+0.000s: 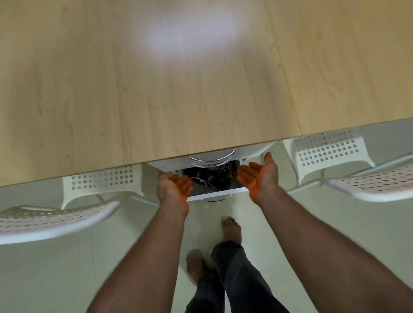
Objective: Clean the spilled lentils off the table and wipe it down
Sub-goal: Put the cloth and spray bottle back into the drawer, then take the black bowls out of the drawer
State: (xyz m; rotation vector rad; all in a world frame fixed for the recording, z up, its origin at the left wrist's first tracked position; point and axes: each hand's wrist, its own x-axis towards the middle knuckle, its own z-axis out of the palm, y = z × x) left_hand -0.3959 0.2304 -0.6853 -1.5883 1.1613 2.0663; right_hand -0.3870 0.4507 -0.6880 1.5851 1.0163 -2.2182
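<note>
Pale tiled floor [49,285] runs under everything, and above it the wooden table [193,82] fills the upper half of the view, its light grain blurred and a soft white glare of reflected light [188,35] sitting near the middle. No lentils can be made out on the tabletop; the surface that shows looks bare (though the blur would hide small grains).

Below the table's near edge both hands reach forward, palms turned up and inward, facing each other. The left hand [174,184] has its fingers straight and together, holding nothing; its fingertips lie at the left edge of an open white drawer [214,193]. The right hand [259,174] is likewise flat, thumb pointing up, gripping nothing, just beside the drawer's right edge. Both palms show an orange tint.

The drawer belongs to a white drawer unit [210,159] tucked under the table, with curved metal handles [211,155] on the closed drawers above. Inside the open one lies a dark tangle of wires [213,177], not clearly readable.

On either side stand white perforated chairs: one at the left [45,219] and one at the right [379,185], their seats pushed partly under the table.

At the bottom, dark trouser legs [237,279] and two bare feet [231,229] stand on the floor.
</note>
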